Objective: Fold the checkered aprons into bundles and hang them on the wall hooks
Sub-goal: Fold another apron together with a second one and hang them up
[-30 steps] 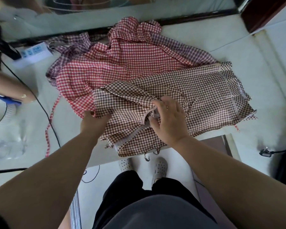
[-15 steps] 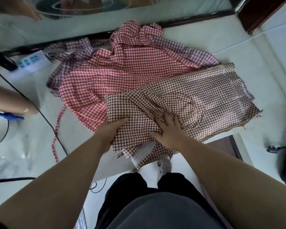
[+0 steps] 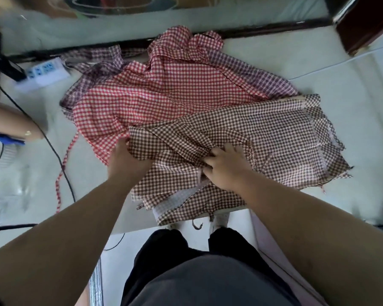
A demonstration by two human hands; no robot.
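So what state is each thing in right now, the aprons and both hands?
brown apron: partly folded, crumpled, near edge overhanging the table.
red apron: unfolded, spread out under the brown one.
purple apron: unfolded, crumpled beneath the red one.
left hand: grips the brown apron's left edge.
right hand: bunches the brown apron's middle.

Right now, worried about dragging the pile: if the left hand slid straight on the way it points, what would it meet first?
Probably the red checkered apron, lying just beyond the left hand, which grips the brown apron at its edge.
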